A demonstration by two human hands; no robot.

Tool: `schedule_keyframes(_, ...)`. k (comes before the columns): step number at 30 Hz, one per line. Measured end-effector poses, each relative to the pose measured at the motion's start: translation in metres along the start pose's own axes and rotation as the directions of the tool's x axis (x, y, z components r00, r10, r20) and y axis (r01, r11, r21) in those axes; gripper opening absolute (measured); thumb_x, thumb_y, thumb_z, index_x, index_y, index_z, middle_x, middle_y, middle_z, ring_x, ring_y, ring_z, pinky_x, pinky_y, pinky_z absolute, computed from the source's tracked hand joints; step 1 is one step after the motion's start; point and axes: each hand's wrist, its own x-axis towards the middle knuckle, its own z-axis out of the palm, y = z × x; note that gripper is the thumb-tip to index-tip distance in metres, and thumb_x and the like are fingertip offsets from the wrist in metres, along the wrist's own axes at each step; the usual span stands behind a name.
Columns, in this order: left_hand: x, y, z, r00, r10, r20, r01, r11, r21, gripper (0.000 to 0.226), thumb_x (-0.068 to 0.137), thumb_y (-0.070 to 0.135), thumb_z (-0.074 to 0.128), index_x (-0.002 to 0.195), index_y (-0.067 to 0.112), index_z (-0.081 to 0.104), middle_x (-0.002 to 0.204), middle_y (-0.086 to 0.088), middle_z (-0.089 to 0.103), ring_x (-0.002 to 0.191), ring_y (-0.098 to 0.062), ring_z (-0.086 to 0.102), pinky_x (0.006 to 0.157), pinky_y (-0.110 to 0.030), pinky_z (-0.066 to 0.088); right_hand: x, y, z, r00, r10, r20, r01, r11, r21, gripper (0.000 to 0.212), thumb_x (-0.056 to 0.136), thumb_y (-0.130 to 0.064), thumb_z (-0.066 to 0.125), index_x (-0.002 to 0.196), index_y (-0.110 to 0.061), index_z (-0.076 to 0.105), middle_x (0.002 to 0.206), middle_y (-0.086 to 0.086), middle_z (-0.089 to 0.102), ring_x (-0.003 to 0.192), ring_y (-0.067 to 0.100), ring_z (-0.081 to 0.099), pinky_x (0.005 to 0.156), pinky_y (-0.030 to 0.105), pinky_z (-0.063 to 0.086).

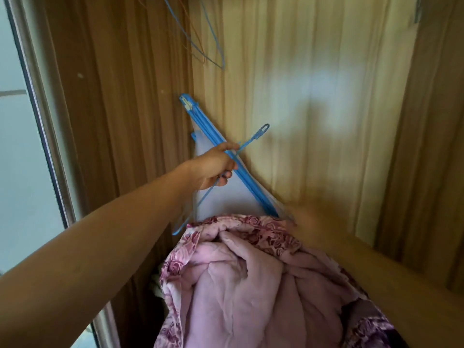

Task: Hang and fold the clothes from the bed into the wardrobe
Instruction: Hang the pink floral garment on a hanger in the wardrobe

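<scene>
Blue wire hanger (256, 135) is gripped in our left hand (213, 167). The left arm is stretched nearly straight from bottom left toward the back-left corner of the wardrobe (313, 71). The back of the hand faces up and left. The thumb lies on top of the wire, and the fingers (227, 175) curl under it. The grip sits just below the hook. The hook points up and right, and the hanger body trails down-left to the edge of the pink quilted bundle (238, 285).

A blue plastic frame (206, 124) stands right behind the hand. It leans diagonally in the corner, with a white panel (226, 199) below it. We can't tell whether the knuckles touch the frame.

The bundle has a floral trim. It fills the lower middle and covers the foot of the frame.

The right forearm (389, 272) comes in from bottom right. The right hand (301, 214) is at the bundle's upper right edge and heavily motion-blurred. We cannot tell whether it is gripping or released.

More thin wire hangers (221, 62) dangle at top centre, well above the held one. A wood-grain side wall (125, 96) is on the left, with a pale door frame (37, 109) beyond it.
</scene>
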Motion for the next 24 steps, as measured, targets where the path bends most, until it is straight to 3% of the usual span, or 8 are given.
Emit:
schedule_keyframes(2, 0.001, -0.012, -0.003, 0.996, 0.017, -0.090, -0.011, 0.998, 0.060, 0.046, 0.084, 0.006, 0.045, 0.118, 0.034, 0.057, 0.073, -0.001, 0.044, 0.042, -0.009, 0.030, 0.041, -0.016, 0.021, -0.010, 0.030, 0.031, 0.949, 0.229, 0.218, -0.195, 0.966, -0.169, 0.069, 0.094, -0.057, 0.052, 0.152, -0.024, 0.036, 0.145, 0.011, 0.050, 0.130, 0.032, 0.050, 0.105, 0.041, 0.044)
schedule_keyframes(3, 0.000, -0.018, -0.005, 0.993, 0.030, -0.116, -0.019, 0.995, 0.098, 0.038, 0.083, 0.015, 0.051, 0.113, 0.037, 0.058, 0.070, 0.000, 0.041, 0.040, -0.008, 0.026, 0.041, -0.015, 0.020, -0.017, 0.043, 0.044, 0.908, 0.316, 0.277, -0.258, 0.940, -0.224, 0.080, 0.090, -0.063, 0.052, 0.157, -0.027, 0.025, 0.152, 0.011, 0.041, 0.136, 0.034, 0.044, 0.109, 0.045, 0.041)
schedule_keyframes(6, -0.002, -0.037, -0.007, 0.992, 0.042, -0.122, -0.018, 0.982, 0.190, 0.015, 0.091, 0.047, 0.063, 0.105, 0.044, 0.058, 0.061, 0.003, 0.036, 0.036, -0.008, 0.027, 0.039, -0.014, 0.020, -0.038, 0.067, 0.072, 0.820, 0.469, 0.328, -0.438, 0.883, -0.166, 0.080, 0.084, -0.056, 0.055, 0.154, -0.034, 0.022, 0.147, 0.012, 0.046, 0.132, 0.037, 0.049, 0.105, 0.047, 0.044)
schedule_keyframes(10, -0.005, -0.057, -0.003, 0.997, 0.044, -0.063, -0.024, 0.957, 0.289, 0.014, 0.104, 0.038, 0.049, 0.096, 0.030, 0.056, 0.060, 0.001, 0.038, 0.041, -0.011, 0.045, 0.041, -0.015, 0.030, -0.037, 0.074, 0.078, 0.857, 0.477, 0.194, -0.467, 0.879, -0.094, 0.033, 0.093, -0.030, 0.052, 0.124, -0.018, 0.050, 0.123, 0.014, 0.066, 0.112, 0.034, 0.065, 0.088, 0.040, 0.054)
schedule_keyframes(14, -0.016, -0.058, -0.005, 0.994, 0.061, 0.087, -0.077, 0.979, 0.191, 0.016, 0.103, 0.013, 0.046, 0.099, 0.026, 0.055, 0.061, 0.005, 0.046, 0.044, -0.010, 0.034, 0.042, -0.017, 0.023, -0.002, 0.081, 0.044, 0.858, 0.493, 0.146, -0.513, 0.843, 0.164, 0.037, 0.090, -0.029, 0.062, 0.125, -0.018, 0.062, 0.126, 0.017, 0.065, 0.115, 0.035, 0.063, 0.091, 0.041, 0.053)
schedule_keyframes(19, -0.025, -0.053, -0.008, 0.966, 0.250, -0.067, -0.208, 0.904, 0.374, 0.015, 0.102, 0.029, 0.056, 0.091, 0.022, 0.064, 0.053, 0.010, 0.042, 0.046, -0.013, 0.030, 0.039, -0.019, 0.024, 0.042, 0.086, -0.001, 0.904, 0.419, 0.090, -0.428, 0.869, 0.248, 0.036, 0.088, -0.022, 0.061, 0.123, -0.014, 0.065, 0.128, 0.016, 0.065, 0.119, 0.034, 0.060, 0.097, 0.041, 0.050)
schedule_keyframes(21, -0.027, -0.051, -0.010, 0.944, 0.319, -0.085, -0.255, 0.868, 0.426, 0.018, 0.102, 0.024, 0.056, 0.087, 0.019, 0.066, 0.066, -0.003, 0.054, 0.061, -0.021, 0.041, 0.053, -0.025, 0.032, 0.048, 0.085, -0.013, 0.897, 0.440, 0.041, -0.435, 0.864, 0.254, 0.036, 0.089, -0.024, 0.060, 0.122, -0.012, 0.065, 0.128, 0.018, 0.064, 0.119, 0.036, 0.060, 0.097, 0.042, 0.050)
schedule_keyframes(24, -0.033, -0.050, -0.011, 0.957, 0.283, -0.058, -0.227, 0.859, 0.459, 0.018, 0.101, 0.018, 0.057, 0.094, 0.007, 0.068, 0.090, -0.033, 0.062, 0.078, -0.024, 0.048, 0.071, -0.033, 0.036, 0.054, 0.081, -0.026, 0.889, 0.457, -0.019, -0.436, 0.859, 0.269, 0.036, 0.087, -0.025, 0.061, 0.120, -0.012, 0.064, 0.126, 0.019, 0.065, 0.116, 0.038, 0.061, 0.095, 0.042, 0.051)
